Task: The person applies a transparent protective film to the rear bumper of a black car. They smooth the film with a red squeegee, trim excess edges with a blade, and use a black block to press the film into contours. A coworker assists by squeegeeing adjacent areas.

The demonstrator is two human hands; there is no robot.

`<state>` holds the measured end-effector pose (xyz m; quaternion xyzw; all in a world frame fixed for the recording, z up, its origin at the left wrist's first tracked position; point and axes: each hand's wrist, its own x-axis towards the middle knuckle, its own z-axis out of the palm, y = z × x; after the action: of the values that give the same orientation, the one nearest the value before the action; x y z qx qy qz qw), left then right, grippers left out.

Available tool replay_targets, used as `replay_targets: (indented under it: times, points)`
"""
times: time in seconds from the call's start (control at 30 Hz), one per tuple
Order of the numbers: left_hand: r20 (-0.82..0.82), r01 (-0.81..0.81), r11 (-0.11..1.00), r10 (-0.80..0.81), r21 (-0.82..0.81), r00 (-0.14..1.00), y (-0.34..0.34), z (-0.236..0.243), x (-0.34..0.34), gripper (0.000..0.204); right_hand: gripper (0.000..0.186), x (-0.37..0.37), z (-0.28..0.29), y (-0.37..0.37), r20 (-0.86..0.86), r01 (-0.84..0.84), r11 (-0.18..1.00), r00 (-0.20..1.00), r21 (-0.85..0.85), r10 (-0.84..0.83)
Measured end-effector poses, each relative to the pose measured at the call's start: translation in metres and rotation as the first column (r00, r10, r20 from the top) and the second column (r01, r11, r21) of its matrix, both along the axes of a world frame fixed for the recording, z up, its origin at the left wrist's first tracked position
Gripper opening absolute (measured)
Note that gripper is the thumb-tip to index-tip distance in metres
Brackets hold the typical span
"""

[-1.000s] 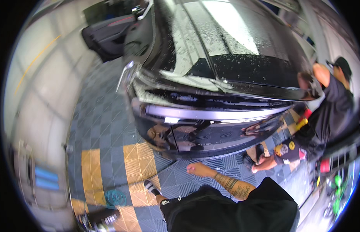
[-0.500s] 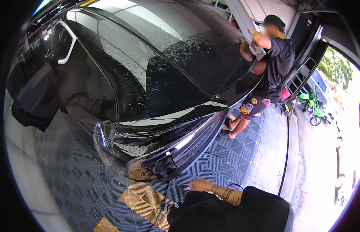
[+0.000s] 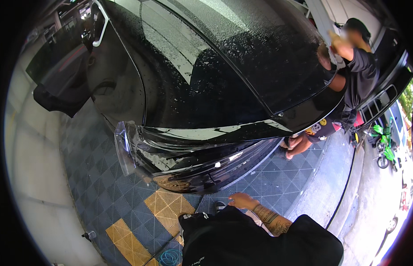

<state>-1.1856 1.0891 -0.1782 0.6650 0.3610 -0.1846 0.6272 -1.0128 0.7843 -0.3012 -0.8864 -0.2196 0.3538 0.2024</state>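
My right hand (image 3: 240, 200) hangs at the bottom centre, below the black car's rear bumper (image 3: 202, 177), apart from it. Its fingers are curled, and I cannot make out anything in them. My left hand is out of view. Droplets cover the glossy dark bodywork (image 3: 268, 71). Wrinkled clear film (image 3: 125, 146) drapes over the car's near left corner and sticks out past it. At the car's right edge a co-worker (image 3: 364, 75) in dark clothing and cap has raised hands against the bodywork.
An open car door (image 3: 58, 84) juts out at upper left, near a pale wall (image 3: 38, 177). Grey and yellow floor tiles (image 3: 169, 206) lie underfoot, with a blue coiled hose (image 3: 169, 257) at the bottom. A green motorbike (image 3: 383, 144) stands at the right, toward the bright outside.
My view has swung right and tilted, bringing the outside and motorbike into fuller sight. My right hand stays low. The co-worker remains at the car's right edge, arms raised.
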Motion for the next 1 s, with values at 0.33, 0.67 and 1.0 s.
replay_targets:
  times: [0.33,0.67,1.0]
  points:
    - [0.012,0.187,0.982,-0.187,0.004,0.982,0.032,0.009,0.054,0.025,0.044,-0.025,-0.015,-0.014,0.085,0.265,0.963,0.962,-0.049,-0.260]
    - [0.027,0.559,0.829,-0.560,0.023,0.828,0.181,0.022,0.149,0.025,0.043,-0.107,0.007,0.107,-0.056,0.621,0.773,0.774,-0.126,-0.631]
    - [0.041,0.580,0.814,-0.582,0.039,0.813,0.250,0.069,0.136,0.025,0.033,-0.116,0.090,0.206,-0.005,0.533,0.795,0.831,0.288,-0.556]
